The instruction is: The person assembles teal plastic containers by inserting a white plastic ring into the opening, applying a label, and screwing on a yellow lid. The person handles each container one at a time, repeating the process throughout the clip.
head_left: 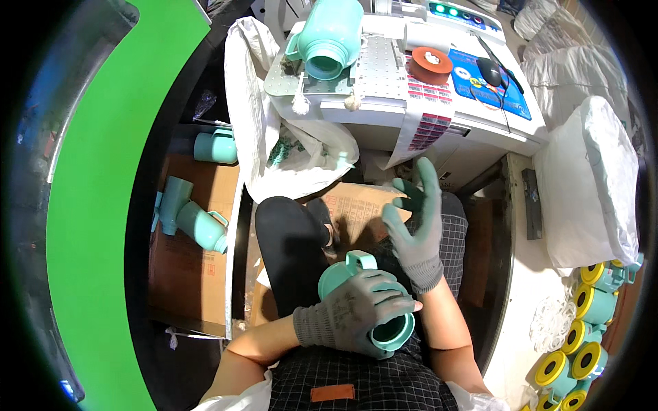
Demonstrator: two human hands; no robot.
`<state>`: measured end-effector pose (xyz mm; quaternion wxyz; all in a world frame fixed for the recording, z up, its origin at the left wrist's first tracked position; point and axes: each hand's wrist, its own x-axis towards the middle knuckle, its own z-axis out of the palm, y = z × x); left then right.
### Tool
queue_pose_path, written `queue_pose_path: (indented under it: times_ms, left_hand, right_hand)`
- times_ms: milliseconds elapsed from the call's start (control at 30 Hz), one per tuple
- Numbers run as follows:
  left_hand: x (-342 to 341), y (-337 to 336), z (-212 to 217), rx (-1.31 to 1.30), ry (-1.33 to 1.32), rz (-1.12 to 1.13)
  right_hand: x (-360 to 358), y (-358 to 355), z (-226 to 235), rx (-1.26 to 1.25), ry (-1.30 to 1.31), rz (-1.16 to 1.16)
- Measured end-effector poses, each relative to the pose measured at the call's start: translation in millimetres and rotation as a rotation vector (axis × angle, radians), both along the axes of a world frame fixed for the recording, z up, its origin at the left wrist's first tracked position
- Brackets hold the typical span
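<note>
The left hand point(353, 312) clasps a jug point(335, 279), hiding its middle; a white desk point(370, 115) stands beyond the spread right hand point(419, 233).

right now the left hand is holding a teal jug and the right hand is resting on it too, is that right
Not quite: the right hand isn't resting on the teal jug. The head view shows it open and held apart from the jug. The left hand is indeed holding the jug.
</note>
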<state>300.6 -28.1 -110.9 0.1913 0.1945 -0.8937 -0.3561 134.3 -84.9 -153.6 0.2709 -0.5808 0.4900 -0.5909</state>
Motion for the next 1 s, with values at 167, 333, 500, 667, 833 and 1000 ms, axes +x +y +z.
queue_pose_path:
  times_ms: [167,333,500,667,833,1000]
  left_hand:
    - [-15.4,-14.0,6.7,0.02,-0.018,0.008]
    - [1.2,-22.4,-3.2,-0.003,-0.065,0.127]
    - [-28.1,-34.8,-13.9,-0.142,-0.071,0.002]
    - [-40.9,-30.7,-11.9,-0.138,-0.101,-0.061]
    - [-54.4,-23.9,-6.9,-0.124,-0.093,-0.084]
    - [-54.3,-25.0,-4.1,-0.197,-0.095,-0.027]
  right_hand:
    - [-54.1,39.4,-15.4,-0.009,0.116,-0.138]
    - [-98.3,132.6,-56.7,0.145,0.086,-0.338]
    - [-213.0,199.3,-74.3,0.174,0.024,-0.969]
    - [-297.8,243.2,-67.3,0.539,1.036,-1.235]
    - [-329.2,246.5,-85.4,0.759,1.143,-1.161]
    - [-296.1,226.7,-74.1,0.544,0.916,-1.132]
